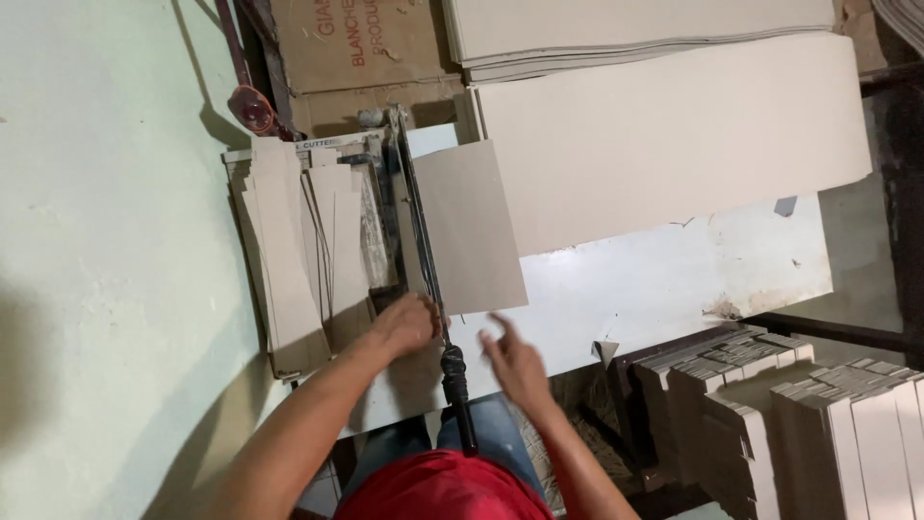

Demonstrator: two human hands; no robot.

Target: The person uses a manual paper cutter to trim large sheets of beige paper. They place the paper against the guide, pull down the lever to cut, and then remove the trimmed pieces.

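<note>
A guillotine paper cutter (409, 207) lies on a white table (664, 279), its blade arm down and its black handle (456, 385) pointing toward me. A grey cardboard sheet (472, 231) sits under the blade on the right side. My left hand (406, 323) rests fist-like on the near end of the cutter by the blade. My right hand (515, 361) hovers just right of the handle with fingers spread, holding nothing. Cut cardboard strips (289, 250) are piled left of the blade.
Large cardboard sheets (674, 135) lie stacked at the back right. Stacks of cut strips (818, 414) stand upright at lower right. A brown box (351, 48) sits behind the cutter. A pale green wall (106, 241) fills the left side.
</note>
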